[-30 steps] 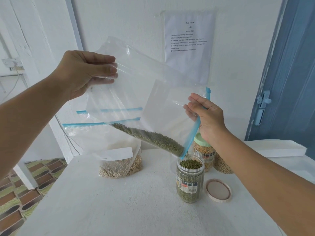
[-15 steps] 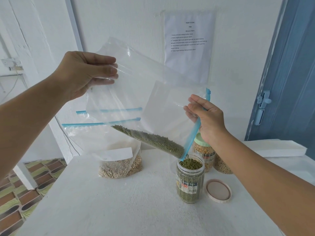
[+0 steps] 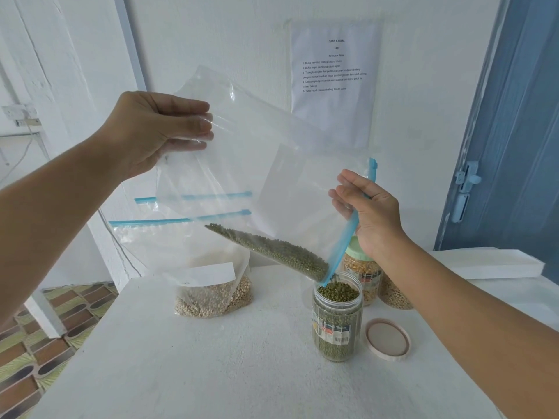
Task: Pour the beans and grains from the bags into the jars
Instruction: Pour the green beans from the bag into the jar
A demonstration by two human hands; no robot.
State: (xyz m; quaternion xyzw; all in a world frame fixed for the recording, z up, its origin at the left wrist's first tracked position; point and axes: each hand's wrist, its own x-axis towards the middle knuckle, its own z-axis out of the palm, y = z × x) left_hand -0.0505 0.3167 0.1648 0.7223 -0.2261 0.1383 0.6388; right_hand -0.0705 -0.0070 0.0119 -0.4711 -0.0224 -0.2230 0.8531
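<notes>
Beans (image 3: 272, 252) mid-pour into jar (image 3: 338, 320): left hand (image 3: 148, 131) pinches bag (image 3: 242, 164) bottom, right hand (image 3: 370, 213) fingers pinch zip edge above jar; next, tilt steeper.

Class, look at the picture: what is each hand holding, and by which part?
Both hold the clear bag of green beans. The left hand pinches its raised bottom end; the right hand grips the blue zip edge at its mouth.

White walls (image 3: 211, 31), blue door (image 3: 520, 116)

Bare table (image 3: 211, 358) lies open in front; grain bag (image 3: 211, 293), open jar (image 3: 337, 322) and lid (image 3: 387, 339) crowd its back
</notes>
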